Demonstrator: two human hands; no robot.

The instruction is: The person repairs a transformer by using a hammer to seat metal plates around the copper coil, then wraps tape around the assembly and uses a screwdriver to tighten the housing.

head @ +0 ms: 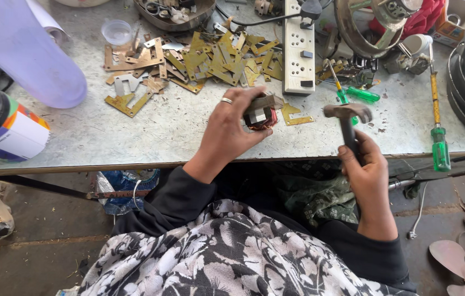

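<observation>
Head: hammer (347,118) upright, head seemingly leftward.

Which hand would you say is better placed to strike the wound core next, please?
Probably the right hand: it grips the hammer, whose head sits just beside the wound core, while the left hand steadies that core.
</observation>
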